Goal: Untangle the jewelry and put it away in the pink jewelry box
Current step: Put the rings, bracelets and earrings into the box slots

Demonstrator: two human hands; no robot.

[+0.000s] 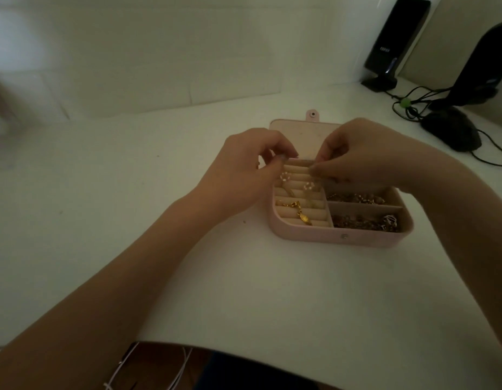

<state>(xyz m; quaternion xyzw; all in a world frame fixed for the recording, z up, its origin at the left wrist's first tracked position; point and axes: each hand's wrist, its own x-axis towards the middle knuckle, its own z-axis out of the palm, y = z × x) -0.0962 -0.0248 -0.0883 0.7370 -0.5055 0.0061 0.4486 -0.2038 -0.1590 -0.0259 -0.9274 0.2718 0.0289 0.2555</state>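
The pink jewelry box point(309, 235) lies open on the white table, its lid point(303, 136) folded back. Cream ring rolls fill its left half and carry a gold pendant chain point(300, 213) and two white bead rings point(369, 176). Tangled chains point(357, 199) and more jewelry point(365, 222) fill the two right compartments. My left hand point(244, 170) and my right hand point(362, 156) hover over the back of the ring rolls, fingertips curled and pinched close together. Whatever they pinch is too small and dim to make out.
Two black speakers point(396, 43) stand at the back right, with a dark mouse point(452, 130) and black cables point(413, 102) beside them. A wall runs along the back. White cords point(126, 367) hang below the table's near edge.
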